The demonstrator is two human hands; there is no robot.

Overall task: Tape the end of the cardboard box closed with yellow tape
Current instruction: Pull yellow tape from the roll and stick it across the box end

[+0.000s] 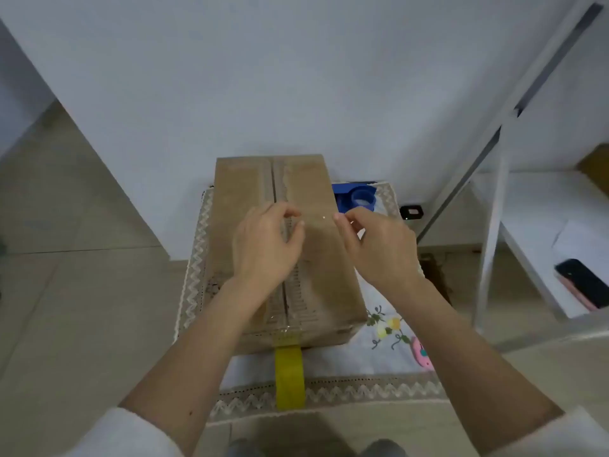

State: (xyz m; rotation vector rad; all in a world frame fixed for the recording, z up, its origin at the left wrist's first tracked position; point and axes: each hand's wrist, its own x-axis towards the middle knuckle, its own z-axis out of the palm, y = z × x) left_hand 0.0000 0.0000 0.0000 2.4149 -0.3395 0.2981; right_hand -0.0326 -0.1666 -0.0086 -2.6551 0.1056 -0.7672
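Observation:
A brown cardboard box [244, 199] lies lengthwise on a small cloth-covered table, its top flaps meeting along a centre seam. A strip of yellow tape [289, 374] sticks to the box's near end and hangs down over the cloth. Above the middle of the box, my left hand [263, 249] and my right hand [382, 249] each pinch one end of a thin, nearly see-through tape strip [321, 222]. The strip is stretched between them across the seam.
A blue tape dispenser [357, 197] sits behind the box's right side. The white embroidered cloth [379, 361] carries a pink object [421, 354] at its right edge. A white shelf unit [540, 225] with a black phone [583, 282] stands to the right. The wall is just beyond the box.

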